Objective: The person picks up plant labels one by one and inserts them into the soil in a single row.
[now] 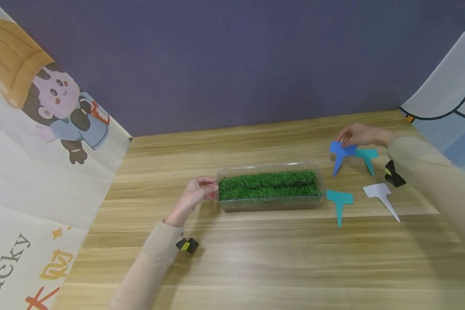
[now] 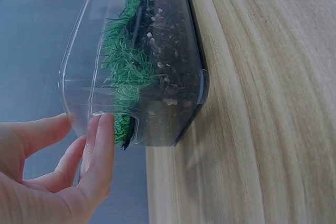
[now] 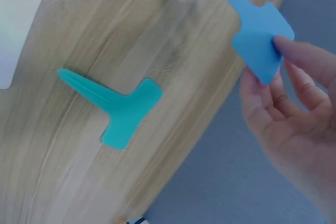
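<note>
A clear plastic box (image 1: 269, 206) with green artificial grass (image 1: 271, 180) over dark soil-like filling stands mid-table. My left hand (image 1: 196, 192) holds its left end, the thumb at the rim and the fingertips by the notch in the end wall, as the left wrist view shows. To the right of the box, my right hand (image 1: 358, 134) pinches a blue T-shaped plant label (image 3: 262, 32) by its broad head, stem pointing away from the palm. Close beside it lies a teal plant label (image 3: 123, 111) on the table.
Another teal plant label (image 1: 339, 202) lies near the box's right end, with a white plant label (image 1: 380, 193) farther right. A dark blue partition (image 1: 255, 73) rises behind the wooden table (image 1: 263, 267). A printed cartoon sheet (image 1: 42, 181) borders the left side.
</note>
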Demonstrator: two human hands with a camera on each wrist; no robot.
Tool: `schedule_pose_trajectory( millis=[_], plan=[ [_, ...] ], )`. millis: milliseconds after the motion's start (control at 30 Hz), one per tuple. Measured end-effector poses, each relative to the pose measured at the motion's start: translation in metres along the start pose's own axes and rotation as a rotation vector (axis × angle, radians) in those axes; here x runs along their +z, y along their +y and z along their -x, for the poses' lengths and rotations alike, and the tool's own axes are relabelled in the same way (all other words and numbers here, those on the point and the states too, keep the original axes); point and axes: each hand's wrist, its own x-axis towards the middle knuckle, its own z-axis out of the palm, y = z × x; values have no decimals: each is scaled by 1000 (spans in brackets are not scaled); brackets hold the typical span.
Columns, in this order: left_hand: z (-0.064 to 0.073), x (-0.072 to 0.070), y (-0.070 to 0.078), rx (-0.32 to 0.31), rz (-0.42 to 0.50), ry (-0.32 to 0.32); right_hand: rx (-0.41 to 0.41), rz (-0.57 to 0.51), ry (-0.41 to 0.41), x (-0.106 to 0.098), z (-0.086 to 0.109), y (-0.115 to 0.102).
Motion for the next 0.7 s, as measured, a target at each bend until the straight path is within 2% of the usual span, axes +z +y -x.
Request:
schedule_pose_trajectory(
  millis=[133,500,700],
  plan=[
    [-1,1,0,-4,-1,0,-9,-12,9,-4,5,-6],
    [-1,2,0,0,4,5,-60,6,223,-9,14,-34],
    [-2,3,0,-4,2,7,-54,-1,266,-14,19,-49]
  ],
)
